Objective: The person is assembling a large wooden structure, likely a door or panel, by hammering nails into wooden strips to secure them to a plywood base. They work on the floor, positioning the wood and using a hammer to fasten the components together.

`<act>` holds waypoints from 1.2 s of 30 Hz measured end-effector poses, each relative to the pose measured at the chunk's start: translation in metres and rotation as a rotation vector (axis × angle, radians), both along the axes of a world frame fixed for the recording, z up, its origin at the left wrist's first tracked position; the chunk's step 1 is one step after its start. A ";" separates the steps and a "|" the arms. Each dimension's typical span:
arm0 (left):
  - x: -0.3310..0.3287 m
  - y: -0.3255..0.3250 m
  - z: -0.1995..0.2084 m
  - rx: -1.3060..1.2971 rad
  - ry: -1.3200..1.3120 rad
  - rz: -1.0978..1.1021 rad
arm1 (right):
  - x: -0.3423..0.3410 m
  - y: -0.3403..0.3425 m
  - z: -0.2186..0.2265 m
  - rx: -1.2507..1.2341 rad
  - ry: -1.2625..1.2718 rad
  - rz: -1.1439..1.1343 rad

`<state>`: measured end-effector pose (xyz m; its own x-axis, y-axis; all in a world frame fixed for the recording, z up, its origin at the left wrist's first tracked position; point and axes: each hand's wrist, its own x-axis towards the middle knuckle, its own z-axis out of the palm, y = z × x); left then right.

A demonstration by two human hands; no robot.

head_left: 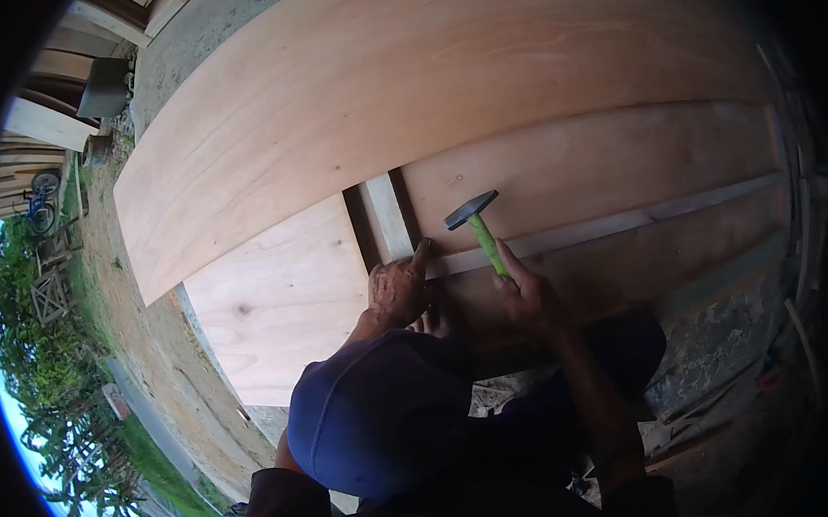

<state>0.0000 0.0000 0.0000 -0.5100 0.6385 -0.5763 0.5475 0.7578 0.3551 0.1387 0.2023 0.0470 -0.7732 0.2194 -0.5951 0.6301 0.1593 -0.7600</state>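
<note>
My right hand [527,297] is closed around the green handle of a hammer [484,238]. Its dark metal head is raised over a wooden frame, left of the hand. My left hand [399,290] rests where a short pale crosspiece [388,217] meets a long wooden strip [607,226]. One finger points up along the joint; the others curl down, partly hidden behind blue cloth, and whether they pinch a nail cannot be made out. A thin plywood sheet [581,182] lies within the frame right of the crosspiece, and a paler plywood piece [267,294] lies to the left.
A large plywood sheet [420,85] spans the far side. My blue-clothed leg [381,412] blocks the near edge. Rough concrete [713,324] and wood scraps lie at the right. Stacked boards [45,123], a dark bin [103,88] and a blue bicycle [42,202] stand far left.
</note>
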 end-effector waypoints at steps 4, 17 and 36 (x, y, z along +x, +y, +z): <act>0.011 -0.007 -0.017 0.073 0.039 0.060 | 0.008 -0.001 -0.017 0.050 0.094 0.088; 0.004 -0.017 -0.030 0.145 0.161 -0.124 | -0.022 0.020 -0.012 0.098 0.128 0.127; 0.018 -0.015 -0.041 0.218 0.176 0.025 | -0.011 0.021 -0.025 0.104 0.229 0.098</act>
<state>0.0176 -0.0148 -0.0412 -0.6069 0.7238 -0.3284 0.5974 0.6879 0.4121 0.1278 0.2234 0.0225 -0.9056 0.1873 -0.3805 0.4213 0.2959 -0.8573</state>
